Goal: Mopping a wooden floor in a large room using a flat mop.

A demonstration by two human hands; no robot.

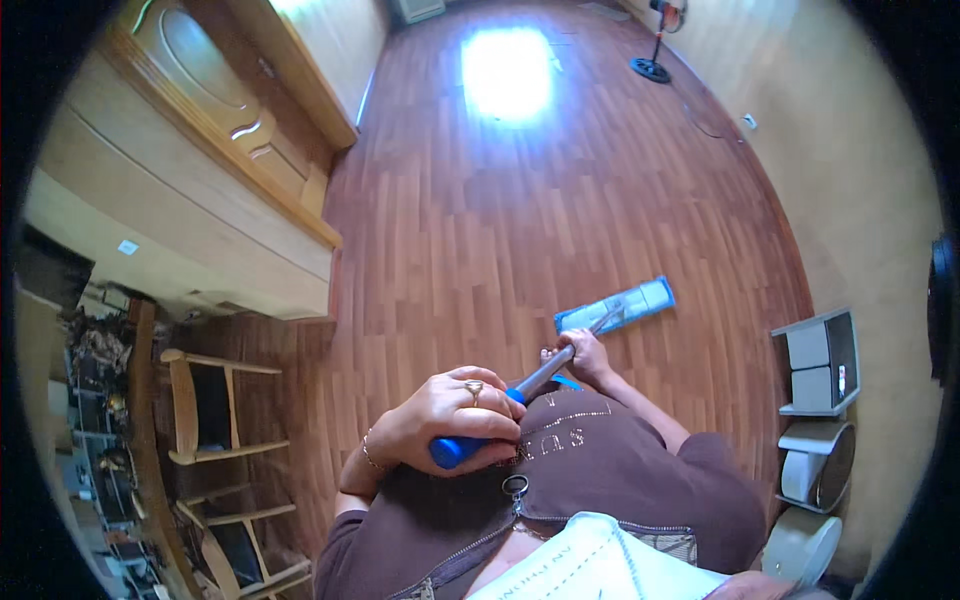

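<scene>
A flat mop crosses in front of my body, its grey pole (548, 372) slanting from a blue grip (462, 452) near my chest to a light blue rectangular mop head (640, 302) on the wooden floor. My left hand (462, 412), with a ring and a bracelet, is closed round the blue grip at the upper end. Lower on the pole, my right hand (584, 355) is wrapped round the grey shaft. The mop head lies beyond my right hand, a little to the right.
A wooden door (215, 90) stands at far left. Two wooden chairs (228, 408) are at left beside a cluttered shelf. Stools and a grey-white shelf unit (818, 365) line the right wall. A standing fan's base (650, 70) and its cable lie far right. Bright light reflects off the floor (420, 200).
</scene>
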